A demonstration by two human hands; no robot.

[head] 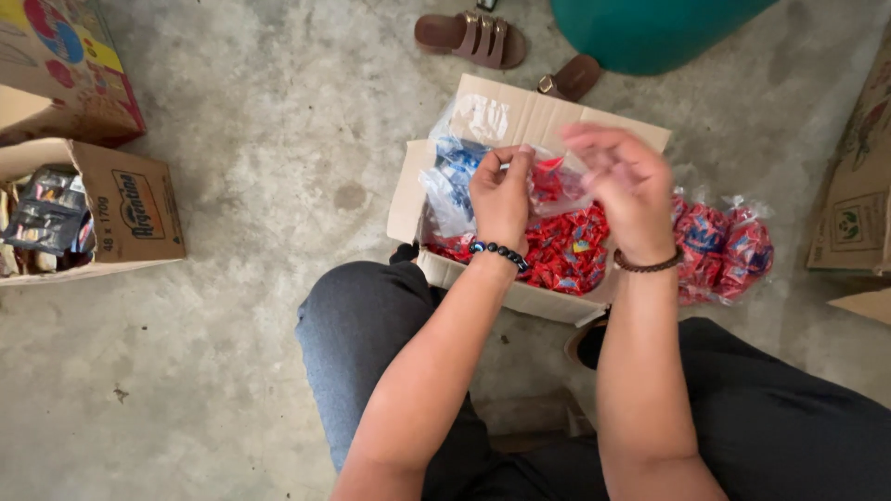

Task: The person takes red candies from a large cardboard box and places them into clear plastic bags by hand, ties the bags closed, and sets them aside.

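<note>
My left hand (502,193) pinches the top of a small clear plastic bag (555,181) with red wrapped candies inside. My right hand (627,186) is blurred with motion and holds the other side of the same bag. Both hands hover over an open cardboard box (525,115) that holds several red candy packets (561,252) and a clear bag with blue packets (453,172). A dark bead bracelet sits on my left wrist and a brown one on my right.
Two filled clear bags of red candy (724,249) lie on the concrete floor right of the box. Another open cardboard box (102,206) with dark packets stands at the left. Brown sandals (471,37) and a teal container (650,28) are beyond. More cartons stand at the right edge.
</note>
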